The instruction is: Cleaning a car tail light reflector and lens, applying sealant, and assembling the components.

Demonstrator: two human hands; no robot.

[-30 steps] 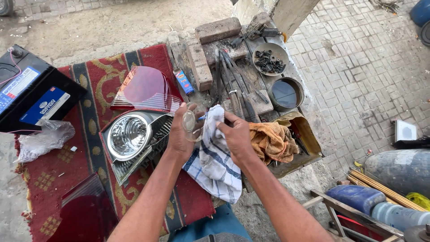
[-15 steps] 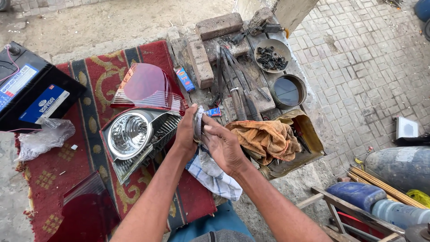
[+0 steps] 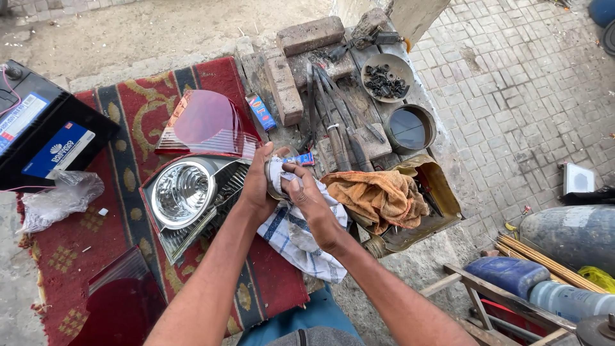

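Small round glass part (image 3: 277, 172), mostly hidden, sits between my two hands over the red rug's right edge, just right of the headlamp unit. My left hand (image 3: 259, 182) is clenched around it from the left, thumb up, holding it upright. The checked cloth (image 3: 301, 230) wraps over its right side and hangs down toward me. My right hand (image 3: 307, 202) presses the cloth against the part, fingers closed on the fabric, so it comes at the part from the right and slightly below. Both hands touch it; left carries it. The headlamp unit (image 3: 189, 195) lies on the red rug (image 3: 128, 122), touching my left wrist. An orange rag (image 3: 378, 195) lies just right, on the tool tray (image 3: 442, 192).
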